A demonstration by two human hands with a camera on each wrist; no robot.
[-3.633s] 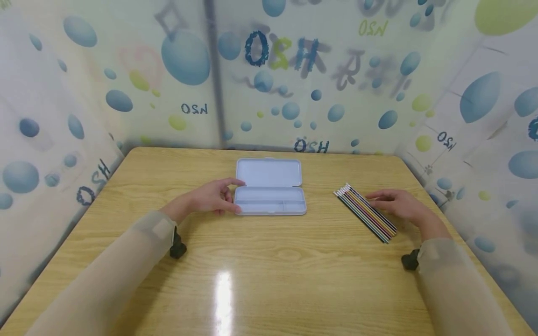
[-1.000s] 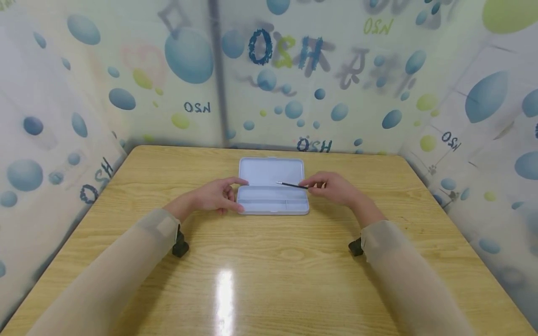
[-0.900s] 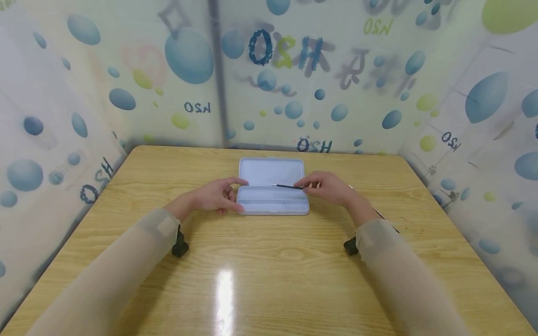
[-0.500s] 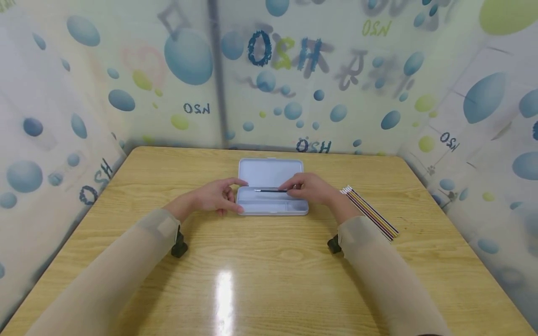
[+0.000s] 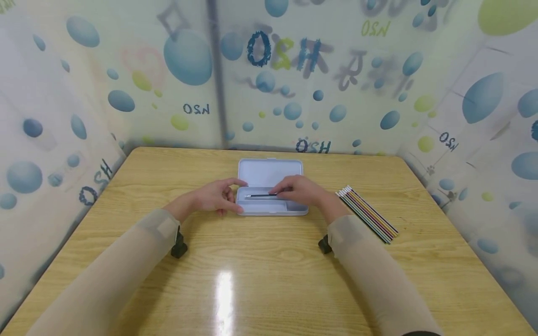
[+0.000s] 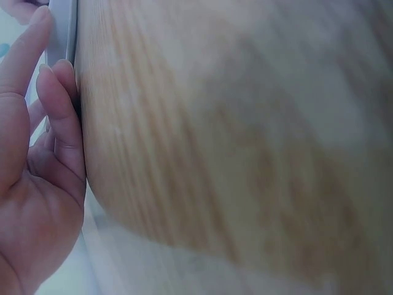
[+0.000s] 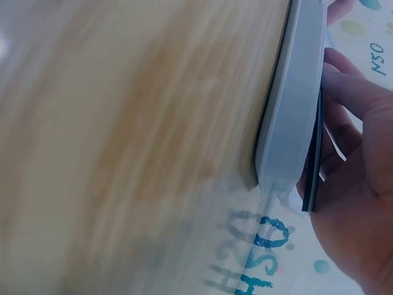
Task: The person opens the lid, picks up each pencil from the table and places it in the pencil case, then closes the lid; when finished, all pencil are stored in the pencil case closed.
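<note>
A pale blue pencil case [image 5: 271, 213] lies with its lid raised back on the wooden table. At its left end, my left hand [image 5: 212, 195] holds it, thumb at the front corner and index finger near the hinge. The thumb lies over the case's end [image 6: 60, 31] in the left wrist view. My right hand [image 5: 300, 190] pinches a black pencil [image 5: 258, 195] low over the rear long compartment, eraser end pointing left. In the right wrist view, the pencil's dark shaft [image 7: 313, 153] runs beside the case wall; whether it touches the compartment floor I cannot tell.
Several colored pencils [image 5: 370, 214] with white eraser ends lie side by side, slanted, right of the case, close to my right forearm. A divider splits the case's front section. A patterned wall [image 5: 269, 116] stands behind the table.
My right hand took a black pencil from the row, carried it left to the case and lowered it into the rear compartment. My left hand has stayed at the case's left end.
</note>
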